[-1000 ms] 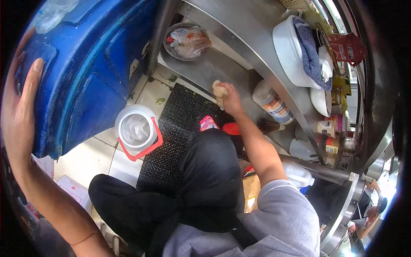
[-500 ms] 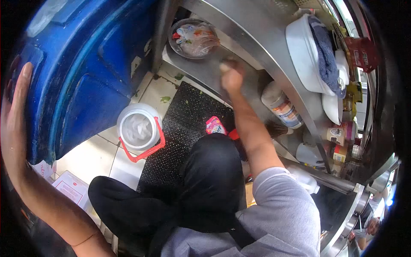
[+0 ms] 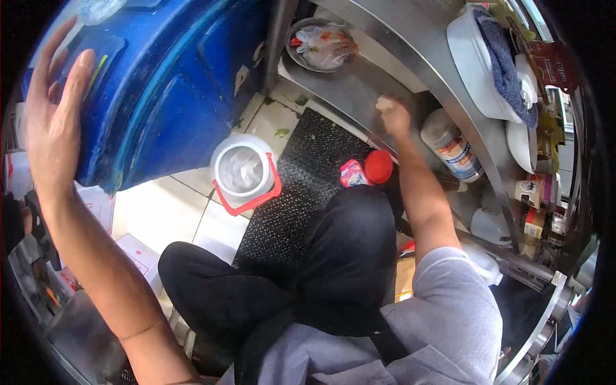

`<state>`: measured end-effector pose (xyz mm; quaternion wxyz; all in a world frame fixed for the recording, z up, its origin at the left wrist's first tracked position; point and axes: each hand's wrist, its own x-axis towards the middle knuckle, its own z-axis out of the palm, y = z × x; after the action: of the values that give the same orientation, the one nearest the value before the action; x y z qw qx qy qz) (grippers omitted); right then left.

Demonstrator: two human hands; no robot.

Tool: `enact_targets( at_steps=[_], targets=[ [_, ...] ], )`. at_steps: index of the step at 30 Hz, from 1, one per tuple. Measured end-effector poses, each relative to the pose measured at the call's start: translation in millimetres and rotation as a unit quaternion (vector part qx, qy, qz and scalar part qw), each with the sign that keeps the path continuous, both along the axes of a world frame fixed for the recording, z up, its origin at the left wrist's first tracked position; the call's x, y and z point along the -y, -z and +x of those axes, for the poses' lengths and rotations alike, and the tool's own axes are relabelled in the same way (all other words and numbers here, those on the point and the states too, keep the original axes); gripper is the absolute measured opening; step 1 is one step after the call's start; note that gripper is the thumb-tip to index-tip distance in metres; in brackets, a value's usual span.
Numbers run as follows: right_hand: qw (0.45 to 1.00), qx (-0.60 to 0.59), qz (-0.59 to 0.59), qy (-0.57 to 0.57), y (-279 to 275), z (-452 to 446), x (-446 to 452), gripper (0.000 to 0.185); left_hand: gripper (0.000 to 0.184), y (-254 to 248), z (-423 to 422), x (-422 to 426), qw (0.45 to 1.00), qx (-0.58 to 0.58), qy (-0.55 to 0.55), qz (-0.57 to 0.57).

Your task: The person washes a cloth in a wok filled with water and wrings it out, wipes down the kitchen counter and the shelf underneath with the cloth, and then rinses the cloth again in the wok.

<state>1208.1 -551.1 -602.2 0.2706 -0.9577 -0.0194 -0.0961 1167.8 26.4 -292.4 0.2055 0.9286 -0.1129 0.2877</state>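
Right hand (image 3: 395, 119) is gripping a wadded pale cloth (image 3: 385, 104), fingers wrapped round it, and it's working over by the lower steel shelf (image 3: 346, 83); the angle isn't really showing whether the cloth is touching the metal. Left hand (image 3: 59, 122) is hanging open, fingers spread, right up by the edge of a big blue plastic container (image 3: 160, 96), can't tell if it's making contact. Over on the shelf, a metal bowl (image 3: 298, 59) is holding a tied-looking plastic bag (image 3: 327, 46), and a labelled plastic jar (image 3: 452, 144) is sitting near the right hand. Down on the floor, a white bucket (image 3: 221, 151) with a red handle (image 3: 256, 202) is sitting beside a black speckled mat (image 3: 276, 212). Near the knee, a pink packet (image 3: 354, 173) is lying next to a round red lid (image 3: 378, 167).
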Motion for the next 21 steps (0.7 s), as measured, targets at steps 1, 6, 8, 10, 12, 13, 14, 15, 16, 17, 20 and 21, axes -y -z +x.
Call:
enact_targets(
  at_steps=[1,6,8,10,12,13,14,15,16,17,20,21],
  targets=[
    [0.999,-0.019,-0.037,0.002,-11,-9,-24,0.026,0.051,-1,-3,-1,0.997,0.055,-0.005,-0.051],
    [0.923,-0.152,0.079,-0.345,10,-99,-118,0.034,0.028,24,-57,-12,0.927,0.246,-0.021,-0.284],
    [0.879,-0.265,0.182,-0.352,46,-140,-125,0.047,0.023,61,-100,11,0.909,0.263,0.083,-0.314],
    [0.856,-0.332,0.172,-0.357,79,-164,-118,0.050,0.025,95,-133,55,0.942,0.153,0.097,-0.283],
    [0.857,-0.375,0.179,-0.306,58,-175,-116,0.048,0.024,116,-152,103,0.947,0.014,0.115,-0.298],
    [0.874,-0.338,0.165,-0.308,66,-179,-104,0.052,0.024,124,-160,112,0.946,-0.036,0.130,-0.294],
    [0.907,-0.299,0.143,-0.261,49,-177,-95,0.050,0.022,126,-167,121,0.937,-0.076,0.141,-0.310],
    [0.927,-0.325,0.111,-0.152,31,-173,-85,0.048,0.022,124,-168,125,0.937,-0.109,0.161,-0.291],
    [0.934,-0.347,0.079,-0.045,17,-169,-73,0.045,0.021,123,-169,127,0.936,-0.142,0.178,-0.270],
    [0.963,-0.268,0.007,0.001,56,-178,-37,0.038,0.021,124,-168,130,0.935,-0.165,0.184,-0.253],
    [0.938,-0.227,-0.222,0.139,87,-195,19,0.025,0.025,134,-161,142,0.933,-0.216,0.166,-0.235],
    [0.922,-0.266,-0.253,0.128,89,-198,25,0.025,0.025,142,-160,143,0.923,-0.256,0.160,-0.238]
  ],
)
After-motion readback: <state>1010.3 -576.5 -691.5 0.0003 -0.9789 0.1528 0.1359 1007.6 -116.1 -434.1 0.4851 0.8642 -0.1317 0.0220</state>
